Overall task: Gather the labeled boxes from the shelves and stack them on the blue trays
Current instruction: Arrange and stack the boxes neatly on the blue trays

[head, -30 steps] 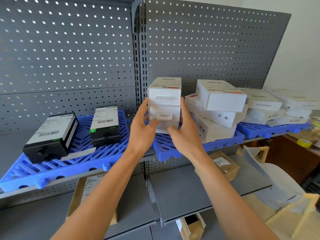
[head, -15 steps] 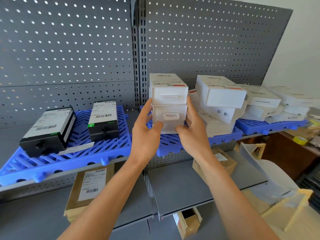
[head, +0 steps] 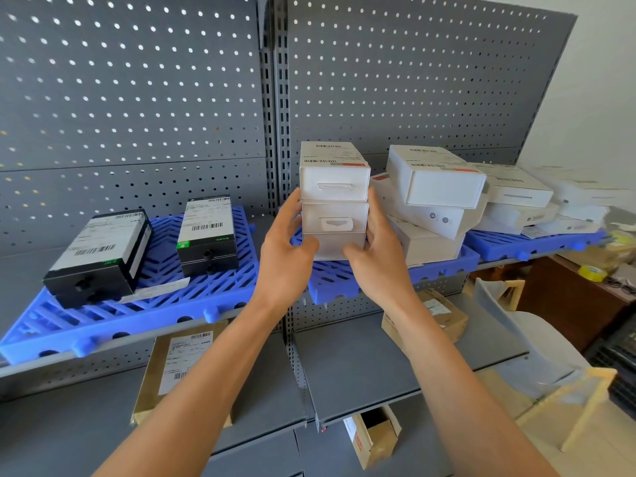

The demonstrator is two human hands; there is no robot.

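Head view first, working outward from my own arms: my left hand (head: 287, 256) and right hand (head: 377, 261) both grasp the white stack (head: 334, 201), 3 small labeled boxes piled straight, thumbs pressed to the front of the bottom box and fingers wrapped up its 2 sides. The stack sits at the front left of the middle blue tray (head: 444, 266), and I cannot tell whether its base rests fully on the grid or hangs just clear of it. To do this step well I judge I should keep the squeeze even on both sides, since only the lowest box is really clamped and the 2 above ride loose on it; any tilt could slide the top one off. I would set it down flat, square to the tray's edge, then let go of both sides together. Just beside it to the right lies a leaning pile of white boxes (head: 426, 201), so I want a small gap there. On the left blue tray (head: 113, 318) stand 2 black boxes (head: 206, 235), well apart from my work. Beyond rises the grey pegboard (head: 395, 80).
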